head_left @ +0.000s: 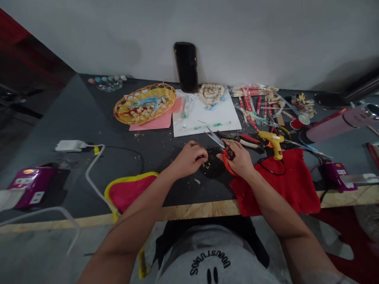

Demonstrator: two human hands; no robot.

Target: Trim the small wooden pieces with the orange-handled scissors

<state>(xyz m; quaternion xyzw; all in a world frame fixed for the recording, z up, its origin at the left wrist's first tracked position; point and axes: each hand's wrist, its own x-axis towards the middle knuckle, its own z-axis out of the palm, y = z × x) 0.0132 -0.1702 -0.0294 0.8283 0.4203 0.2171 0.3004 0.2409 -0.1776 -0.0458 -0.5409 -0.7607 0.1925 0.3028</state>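
My right hand (239,158) is closed round the orange-red handles of a pair of scissors (216,138), whose blades point away and to the left, parted at the tips. Just left of it, my left hand (191,158) is pinched low over the dark table, and whatever its fingers hold is too small to make out. Tiny pale bits (207,165) lie on the table between my hands. Beyond them is a white board (213,114) bearing a ring of pale beads or chips (211,94) with a light blue piece.
A yellow wicker basket (121,111) holds pale pieces and blue strands. Pliers (248,142) and a yellow glue gun (271,139) lie right of the scissors, near a red cloth (284,185). A phone (186,67) leans on the wall. A pink bottle (334,125) stands right.
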